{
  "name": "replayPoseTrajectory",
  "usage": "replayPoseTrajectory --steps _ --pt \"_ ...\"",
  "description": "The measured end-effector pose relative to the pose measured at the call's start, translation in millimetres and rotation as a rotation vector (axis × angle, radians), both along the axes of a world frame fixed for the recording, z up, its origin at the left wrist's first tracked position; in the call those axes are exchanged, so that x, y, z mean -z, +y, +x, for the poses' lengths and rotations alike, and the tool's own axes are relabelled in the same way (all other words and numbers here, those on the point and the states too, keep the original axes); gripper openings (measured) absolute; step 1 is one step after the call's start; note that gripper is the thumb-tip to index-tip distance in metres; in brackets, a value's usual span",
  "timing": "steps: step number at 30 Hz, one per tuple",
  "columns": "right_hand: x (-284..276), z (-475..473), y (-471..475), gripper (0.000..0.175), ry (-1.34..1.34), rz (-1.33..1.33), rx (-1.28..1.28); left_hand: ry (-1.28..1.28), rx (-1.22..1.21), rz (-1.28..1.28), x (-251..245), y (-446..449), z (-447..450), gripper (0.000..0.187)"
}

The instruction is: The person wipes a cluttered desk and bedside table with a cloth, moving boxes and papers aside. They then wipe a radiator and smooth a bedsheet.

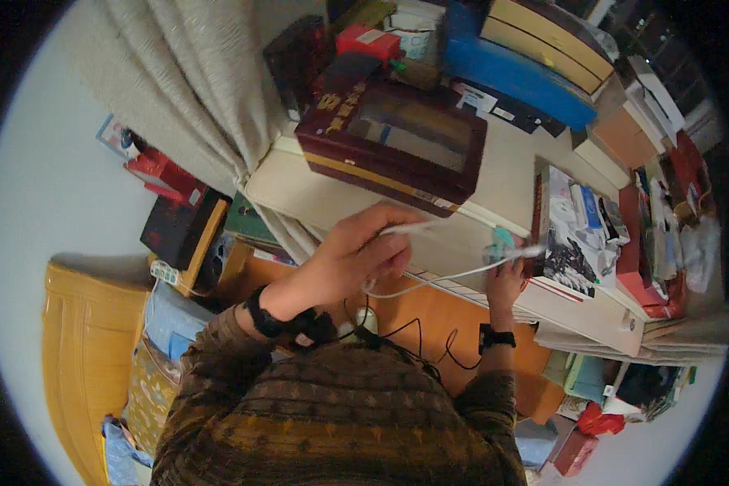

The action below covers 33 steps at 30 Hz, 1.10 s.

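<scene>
My left hand (364, 246) has its fingers closed on a thin white cable (455, 274), in front of a dark maroon box with a clear window (395, 143). From there the cable sags and runs right to a blurred white end above my right hand (505, 276). That hand is at the front edge of the white windowsill (498, 164), beside a small teal thing (503, 238). Blur hides what its fingers hold. Both wrists wear black bands.
Books and papers (574, 231) lie right of my right hand, beside a red box (638, 255). A blue box (510, 70) stands at the back. The curtain (200, 79) hangs at left. Black cables (422, 331) trail below, over the wooden floor (462, 313).
</scene>
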State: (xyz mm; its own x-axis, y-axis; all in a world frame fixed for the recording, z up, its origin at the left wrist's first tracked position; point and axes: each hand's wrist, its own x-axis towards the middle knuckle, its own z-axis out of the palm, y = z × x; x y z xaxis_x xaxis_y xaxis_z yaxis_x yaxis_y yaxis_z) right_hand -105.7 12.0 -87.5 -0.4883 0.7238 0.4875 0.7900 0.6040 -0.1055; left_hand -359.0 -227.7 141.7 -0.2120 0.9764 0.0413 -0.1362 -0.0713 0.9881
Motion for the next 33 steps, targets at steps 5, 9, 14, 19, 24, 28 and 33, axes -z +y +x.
replayPoseTrajectory --steps 5,9,14,19,24,28,33 --pt "14.4 4.7 3.1 0.043 0.186 -0.29 0.031 -0.463 -0.15 0.128 -17.2 84.5 0.2 0.022" --pt "13.9 1.7 -7.7 0.04 0.173 -0.018 -0.113 -0.517 -0.093 0.206 -17.0 135.8 -13.7 0.02" --pt "4.6 -9.2 -22.7 0.036 0.23 -0.118 -0.164 -0.65 -0.064 0.124 17.8 217.2 4.5 0.015" --pt "-12.1 -15.1 -41.7 0.042 0.261 -0.261 -0.273 -0.341 -0.407 0.315 64.1 315.7 33.9 0.014" --pt "-21.2 -17.1 -52.4 0.027 0.902 -0.779 -0.236 -0.61 -0.481 0.294 97.1 348.9 33.5 0.022" --pt "-31.1 -5.3 -62.8 0.026 1.529 -1.598 -0.243 -0.506 -0.441 0.077 89.0 349.3 32.2 0.047" --pt "-37.8 -8.7 -90.7 0.045 1.545 -1.984 -0.136 0.054 -0.4 -0.24 55.6 307.2 40.1 0.08"
